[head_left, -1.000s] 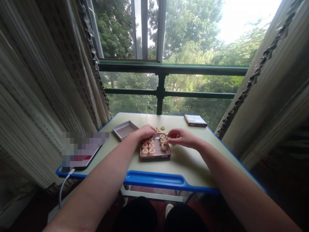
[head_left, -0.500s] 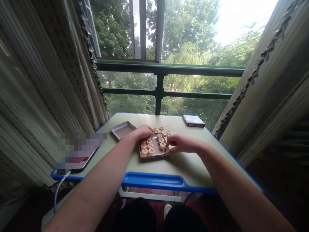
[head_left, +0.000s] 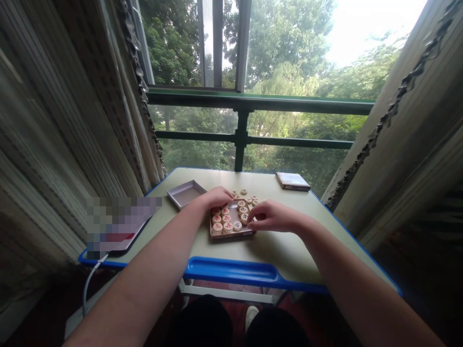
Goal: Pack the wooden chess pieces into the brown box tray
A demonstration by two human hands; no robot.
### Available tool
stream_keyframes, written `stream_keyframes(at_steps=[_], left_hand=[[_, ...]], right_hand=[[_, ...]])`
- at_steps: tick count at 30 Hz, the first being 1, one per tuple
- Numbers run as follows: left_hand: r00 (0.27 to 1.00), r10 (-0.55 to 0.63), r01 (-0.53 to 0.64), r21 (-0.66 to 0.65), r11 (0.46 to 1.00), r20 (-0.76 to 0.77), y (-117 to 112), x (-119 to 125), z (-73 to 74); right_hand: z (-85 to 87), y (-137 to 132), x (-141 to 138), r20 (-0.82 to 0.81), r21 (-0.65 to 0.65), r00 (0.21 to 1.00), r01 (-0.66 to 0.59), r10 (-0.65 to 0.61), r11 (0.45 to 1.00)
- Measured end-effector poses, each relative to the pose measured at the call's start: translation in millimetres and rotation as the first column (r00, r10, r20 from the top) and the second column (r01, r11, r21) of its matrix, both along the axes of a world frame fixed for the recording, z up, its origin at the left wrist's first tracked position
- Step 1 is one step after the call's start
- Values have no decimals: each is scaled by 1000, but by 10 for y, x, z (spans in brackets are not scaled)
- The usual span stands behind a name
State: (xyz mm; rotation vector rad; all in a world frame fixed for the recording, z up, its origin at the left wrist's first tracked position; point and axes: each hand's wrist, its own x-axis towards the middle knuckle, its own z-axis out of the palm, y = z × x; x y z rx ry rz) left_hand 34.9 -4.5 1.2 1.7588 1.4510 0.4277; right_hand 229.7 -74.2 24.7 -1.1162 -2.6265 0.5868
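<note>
Pieces (head_left: 226, 221): round wooden discs with red or dark marks, lying flat in rows inside a shallow box (head_left: 231, 235); they fill its left and far part. Box sits mid tabletop (head_left: 278, 248), just in front of the person.

Loose pieces (head_left: 249, 197): a small cluster on the tabletop, just beyond the box's far edge.

Left hand (head_left: 216, 196): palm down, fingers curled over the box's far left corner, touching or just above the pieces there; whether it grips one cannot be told.

Right hand (head_left: 273, 217): at the box's right edge, thumb and fingers drawn together toward the nearest pieces; whether a piece is pinched between them cannot be told.

Tray (head_left: 185, 193): grey, shallow, open side up, left of the box and apart from it.

Flat case (head_left: 292, 180): at the far right corner of the tabletop, well apart from the box.

Device (head_left: 123, 233): at the left edge, partly blurred, with a white cable (head_left: 88, 284) hanging down.

Railing (head_left: 253, 102): green, beyond the tabletop, trees behind.
</note>
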Motion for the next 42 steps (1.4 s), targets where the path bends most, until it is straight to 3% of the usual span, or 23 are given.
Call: stream_keyframes(at_steps=[4,12,21,29,37,42], left_hand=[[1000,-24,24,3,1000,13,-25,-1,23],[996,-83,82,7,997,22,-65,21,44],[995,-104,104,11,994,0,-79,45,64],[995,-97,97,14,995,-34,-112,46,78],[992,-111,112,20,994,-58,-122,54,100],[988,-139,141,36,989,-68,-73,30,54]], right_hand=[[-87,-15,-104,-97,183,995,-1,19,983],[-209,-22,-258,-11,364,1000,-14,19,931],[-244,34,-266,11,342,999,-48,47,939],[-153,-17,-263,18,341,995,-96,96,935],[-169,-13,-275,58,278,997,-56,41,959],[-212,30,-290,43,315,999,5,-19,949]])
